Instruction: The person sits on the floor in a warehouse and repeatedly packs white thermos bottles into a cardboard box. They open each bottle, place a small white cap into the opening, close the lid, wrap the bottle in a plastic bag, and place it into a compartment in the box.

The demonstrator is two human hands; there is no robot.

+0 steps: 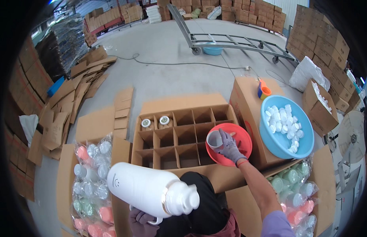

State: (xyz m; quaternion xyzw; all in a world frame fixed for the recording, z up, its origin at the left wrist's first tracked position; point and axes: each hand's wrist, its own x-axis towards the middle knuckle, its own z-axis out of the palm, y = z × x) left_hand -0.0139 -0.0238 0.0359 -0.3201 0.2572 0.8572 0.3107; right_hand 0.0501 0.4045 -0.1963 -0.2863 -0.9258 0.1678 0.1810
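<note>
A large white thermos jug (142,187) lies tilted across the near left, its spout end pointing right. My gloved left hand (142,224) is closed round its handle underneath. My gloved right hand (231,149) reaches over a red basin (247,136) and grips a white cup (213,140) by its rim, the cup's mouth facing up. Brownish pieces too small to name lie in the basin. Under the basin's left side stands a divided carton (187,156). Two white-rimmed round items (164,120) sit in its far-left compartments.
A light-blue basin (308,136) of small white caps rests on a carton at right, beside an orange-and-blue tape dispenser (263,91). Open cartons with bagged coloured cups (88,173) flank me. Flattened cardboard (69,94), a cable (171,63) and a metal trolley (239,41) lie beyond.
</note>
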